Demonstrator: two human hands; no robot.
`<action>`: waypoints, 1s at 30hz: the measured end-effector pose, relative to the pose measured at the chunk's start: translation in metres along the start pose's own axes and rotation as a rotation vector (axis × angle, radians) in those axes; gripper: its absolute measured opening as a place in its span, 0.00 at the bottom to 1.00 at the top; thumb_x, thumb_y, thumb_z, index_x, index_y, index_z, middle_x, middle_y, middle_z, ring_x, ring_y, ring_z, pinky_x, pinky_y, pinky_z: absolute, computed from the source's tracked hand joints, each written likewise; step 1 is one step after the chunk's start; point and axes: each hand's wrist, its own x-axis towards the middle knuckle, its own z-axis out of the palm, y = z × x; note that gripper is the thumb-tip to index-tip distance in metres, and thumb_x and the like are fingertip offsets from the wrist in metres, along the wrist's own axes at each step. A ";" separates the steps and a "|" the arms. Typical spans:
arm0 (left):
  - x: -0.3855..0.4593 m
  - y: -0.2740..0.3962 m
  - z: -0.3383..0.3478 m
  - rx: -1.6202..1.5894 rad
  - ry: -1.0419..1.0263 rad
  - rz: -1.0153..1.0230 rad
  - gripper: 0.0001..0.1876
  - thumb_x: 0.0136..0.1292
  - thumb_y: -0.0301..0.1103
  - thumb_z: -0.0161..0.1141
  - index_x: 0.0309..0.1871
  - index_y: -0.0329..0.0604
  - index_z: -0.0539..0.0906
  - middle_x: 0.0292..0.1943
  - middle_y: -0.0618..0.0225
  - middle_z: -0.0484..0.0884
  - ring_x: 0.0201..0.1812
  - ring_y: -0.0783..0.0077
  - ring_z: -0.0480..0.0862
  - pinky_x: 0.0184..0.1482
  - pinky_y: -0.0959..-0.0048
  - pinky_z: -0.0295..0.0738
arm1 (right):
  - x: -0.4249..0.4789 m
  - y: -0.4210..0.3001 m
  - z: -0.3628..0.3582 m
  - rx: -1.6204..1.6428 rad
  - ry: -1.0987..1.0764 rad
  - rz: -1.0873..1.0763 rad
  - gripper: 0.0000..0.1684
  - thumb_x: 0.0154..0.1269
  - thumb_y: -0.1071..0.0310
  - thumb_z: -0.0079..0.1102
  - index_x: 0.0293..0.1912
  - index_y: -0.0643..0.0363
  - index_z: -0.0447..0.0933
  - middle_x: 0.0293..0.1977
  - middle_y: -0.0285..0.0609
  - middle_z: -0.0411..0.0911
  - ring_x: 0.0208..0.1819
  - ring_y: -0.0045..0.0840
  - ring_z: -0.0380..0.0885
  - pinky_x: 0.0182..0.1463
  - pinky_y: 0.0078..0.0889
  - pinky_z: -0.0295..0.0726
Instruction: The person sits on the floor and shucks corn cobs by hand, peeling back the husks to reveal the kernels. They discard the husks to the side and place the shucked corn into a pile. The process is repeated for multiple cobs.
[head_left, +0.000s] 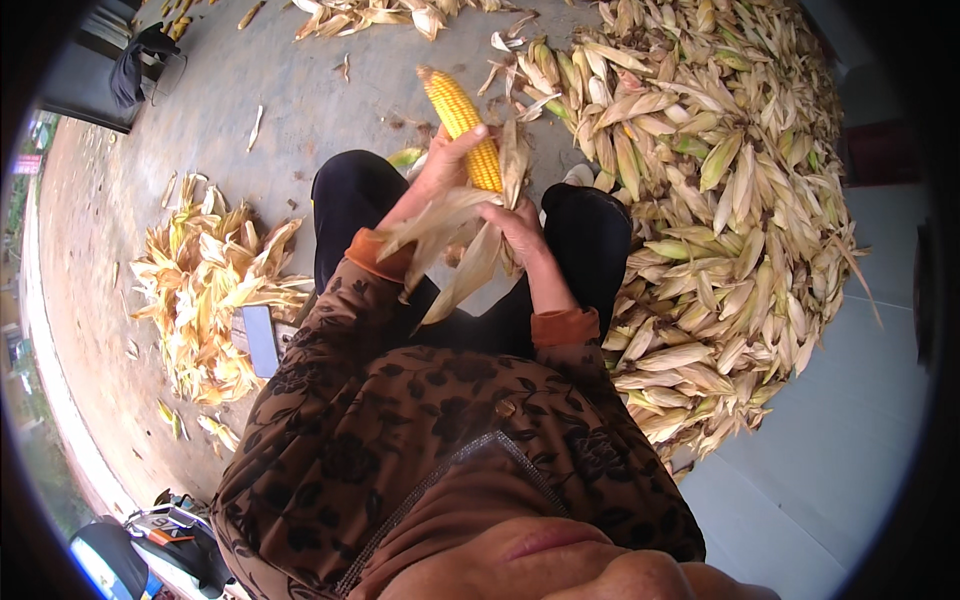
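Note:
A yellow ear of corn (466, 124), its kernels bare along most of its length, points up and away over my lap. My left hand (444, 163) is wrapped around the middle of the ear, thumb laid across the kernels. At the lower end my right hand (519, 226) grips the base and the peeled-back dry husk (513, 161). Long pale husk leaves (469, 277) hang down between my forearms. The husk partly hides the fingers of my right hand.
A large heap of unhusked corn (720, 225) rises at my right. Stripped husks (202, 300) are piled at my left, beside a phone (259, 341). More husks (375, 15) and yellow ears (178, 26) lie farther off on the concrete floor (225, 97). A motorbike (176, 536) stands behind left.

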 end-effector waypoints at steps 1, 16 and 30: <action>0.001 -0.006 -0.006 0.040 0.008 0.013 0.17 0.58 0.34 0.65 0.47 0.41 0.74 0.37 0.63 0.80 0.38 0.66 0.80 0.42 0.66 0.76 | -0.001 0.002 0.000 0.008 -0.025 0.017 0.25 0.52 0.66 0.67 0.50 0.64 0.73 0.36 0.34 0.78 0.32 0.17 0.77 0.35 0.20 0.77; 0.015 -0.012 -0.023 0.142 0.138 -0.289 0.10 0.56 0.35 0.57 0.32 0.36 0.76 0.28 0.61 0.79 0.30 0.65 0.79 0.35 0.69 0.77 | -0.005 -0.009 0.008 -0.715 -0.008 0.085 0.20 0.48 0.64 0.63 0.41 0.66 0.77 0.27 0.50 0.81 0.29 0.32 0.82 0.35 0.32 0.79; 0.001 0.000 -0.010 0.276 0.111 -0.073 0.11 0.54 0.35 0.61 0.32 0.35 0.77 0.26 0.62 0.79 0.27 0.67 0.79 0.33 0.70 0.77 | 0.001 0.018 0.005 -0.321 -0.101 -0.241 0.33 0.47 0.75 0.66 0.56 0.67 0.67 0.46 0.42 0.75 0.44 0.23 0.77 0.45 0.27 0.79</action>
